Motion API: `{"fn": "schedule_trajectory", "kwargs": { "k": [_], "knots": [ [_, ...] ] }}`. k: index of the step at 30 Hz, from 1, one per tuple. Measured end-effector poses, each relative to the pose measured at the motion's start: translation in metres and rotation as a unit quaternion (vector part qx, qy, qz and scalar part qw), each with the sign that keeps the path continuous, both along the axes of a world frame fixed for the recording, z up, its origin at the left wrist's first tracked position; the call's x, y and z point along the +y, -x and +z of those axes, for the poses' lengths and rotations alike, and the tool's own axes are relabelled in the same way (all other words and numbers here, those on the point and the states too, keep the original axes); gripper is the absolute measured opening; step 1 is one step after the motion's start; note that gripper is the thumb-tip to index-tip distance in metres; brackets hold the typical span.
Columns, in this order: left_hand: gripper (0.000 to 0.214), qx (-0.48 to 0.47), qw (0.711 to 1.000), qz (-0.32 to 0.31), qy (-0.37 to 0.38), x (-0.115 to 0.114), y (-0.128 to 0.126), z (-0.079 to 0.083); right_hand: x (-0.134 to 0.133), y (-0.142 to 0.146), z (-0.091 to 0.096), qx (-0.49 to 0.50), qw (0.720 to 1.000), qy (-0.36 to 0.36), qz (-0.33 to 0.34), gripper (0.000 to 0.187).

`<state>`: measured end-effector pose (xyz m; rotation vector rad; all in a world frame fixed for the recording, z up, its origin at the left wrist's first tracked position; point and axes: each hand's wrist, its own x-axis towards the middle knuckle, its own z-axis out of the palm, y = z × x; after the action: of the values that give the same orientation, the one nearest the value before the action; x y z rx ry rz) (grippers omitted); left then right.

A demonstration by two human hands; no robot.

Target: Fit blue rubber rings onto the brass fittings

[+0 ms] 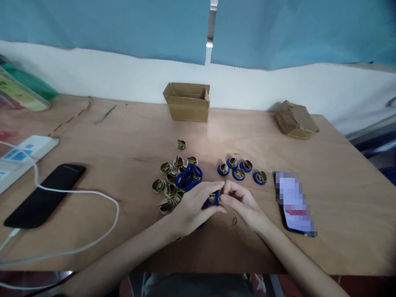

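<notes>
Left hand (191, 205) and right hand (246, 205) pinch one blue-rimmed clip (215, 198). Beyond the grip, rightward, lie five similar clips (239, 174).

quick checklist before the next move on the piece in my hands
1. Blue-ringed piece held: ok, between the left hand's thumb and fingers.
2. Ring fully seated on it: cannot tell, fingers hide part.
3. Right hand at the piece: ok, fingertips beside it; their contact is unclear.
4. Loose blue rings apart from bare metal pieces: not ok, they are heaped together.
5. White cable clear of both hands: ok, off to the left.
</notes>
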<state>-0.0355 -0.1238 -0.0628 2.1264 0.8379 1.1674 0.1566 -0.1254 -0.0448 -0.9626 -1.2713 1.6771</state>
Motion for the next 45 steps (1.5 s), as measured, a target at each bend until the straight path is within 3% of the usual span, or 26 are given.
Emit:
{"fn": "schedule_trajectory", "kwargs": {
  "k": [14, 20, 24, 29, 34, 37, 41, 45],
  "knots": [
    [0.057, 0.006, 1.0, -0.014, -0.015, 0.003, 0.002, 0.003, -0.002, 0.0, 0.009, -0.045, 0.998, -0.028, 0.013, 0.035],
    [0.067, 0.028, 0.997, -0.041, -0.058, 0.002, 0.002, 0.012, -0.004, -0.001, 0.017, -0.066, 0.993, -0.098, -0.009, 0.035],
    [0.054, 0.033, 0.998, -0.004, -0.046, 0.003, 0.005, 0.018, -0.005, 0.001, 0.016, -0.079, 0.989, -0.124, -0.021, 0.033],
    [0.042, 0.018, 0.997, 0.027, 0.074, 0.006, 0.006, 0.025, -0.007, -0.001, 0.013, -0.094, 0.988, -0.116, -0.031, 0.017],
    [0.052, -0.024, 0.985, 0.006, 0.173, 0.006, 0.001, 0.023, -0.007, 0.002, 0.014, -0.088, 0.989, -0.113, -0.031, 0.012],
    [0.07, -0.075, 0.975, -0.014, 0.208, 0.004, -0.002, 0.019, -0.007, 0.004, 0.012, -0.072, 0.99, -0.096, -0.068, 0.012],
    [0.071, -0.092, 0.972, -0.022, 0.217, 0.001, -0.003, 0.015, -0.005, 0.005, 0.006, -0.07, 0.992, -0.06, -0.084, 0.028],
    [0.057, -0.023, 0.992, -0.008, 0.123, 0.002, 0.0, 0.015, -0.002, 0.003, 0.0, -0.094, 0.993, -0.007, -0.069, 0.03]
  ]
}}
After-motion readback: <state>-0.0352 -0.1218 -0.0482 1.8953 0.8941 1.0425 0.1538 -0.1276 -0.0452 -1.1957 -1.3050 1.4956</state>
